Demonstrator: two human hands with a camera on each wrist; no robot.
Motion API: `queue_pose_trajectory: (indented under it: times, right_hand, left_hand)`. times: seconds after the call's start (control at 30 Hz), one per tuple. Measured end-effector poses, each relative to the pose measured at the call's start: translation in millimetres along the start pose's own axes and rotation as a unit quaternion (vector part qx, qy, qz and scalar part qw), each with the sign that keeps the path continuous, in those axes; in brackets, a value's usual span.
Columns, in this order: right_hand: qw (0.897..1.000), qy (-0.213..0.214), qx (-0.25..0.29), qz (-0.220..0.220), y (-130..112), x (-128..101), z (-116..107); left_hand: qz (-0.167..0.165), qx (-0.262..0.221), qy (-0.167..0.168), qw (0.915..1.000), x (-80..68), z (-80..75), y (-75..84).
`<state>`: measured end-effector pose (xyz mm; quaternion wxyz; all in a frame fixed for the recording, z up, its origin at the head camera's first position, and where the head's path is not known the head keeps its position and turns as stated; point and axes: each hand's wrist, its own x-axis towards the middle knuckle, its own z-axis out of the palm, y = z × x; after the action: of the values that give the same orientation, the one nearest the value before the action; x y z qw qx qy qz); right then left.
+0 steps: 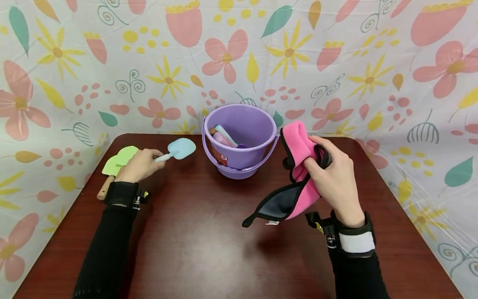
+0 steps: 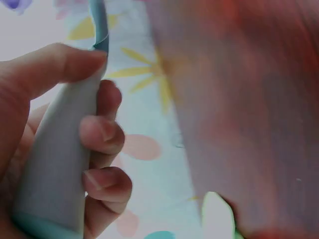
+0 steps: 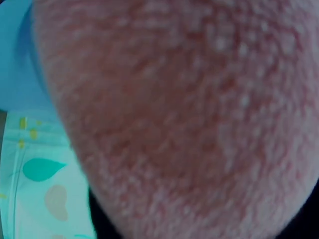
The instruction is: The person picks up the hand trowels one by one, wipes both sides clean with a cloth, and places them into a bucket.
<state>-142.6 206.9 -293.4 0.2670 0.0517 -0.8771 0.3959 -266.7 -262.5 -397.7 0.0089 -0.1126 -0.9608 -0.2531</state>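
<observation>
My left hand (image 1: 139,165) grips the pale handle (image 2: 62,134) of a light blue toy shovel (image 1: 181,148); its fingers curl round it in the left wrist view. The blade points right, toward the purple bucket (image 1: 239,162). My right hand (image 1: 333,177) pinches a bunched pink fleece cloth item (image 1: 296,143) with black trim and grey lining (image 1: 280,203), held above the table to the right of the bucket. Its exact kind is unclear. Pink fleece (image 3: 174,119) fills most of the right wrist view and hides the fingers there.
A light green toy tool (image 1: 121,160) with a wooden handle (image 1: 106,187) lies partly behind my left hand. Several toy tools (image 1: 224,137) lean inside the bucket. The brown table (image 1: 194,232) meets a flower-patterned sheet (image 1: 239,62) at its back and sides.
</observation>
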Motion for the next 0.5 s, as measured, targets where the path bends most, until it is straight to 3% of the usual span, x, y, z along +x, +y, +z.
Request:
queue_pose_trajectory:
  times: [0.13,0.5]
  right_hand:
    - [1.0,-0.005,0.016,-0.02,-5,3,5]
    - [0.995,0.012,0.071,-0.066,-17,12,22]
  left_hand:
    - [0.013,-0.014,-0.002,0.9998,-9.8,-7.8,13.6]
    - [0.041,-0.038,0.05,0.9972,-32.9,-24.5,53.2]
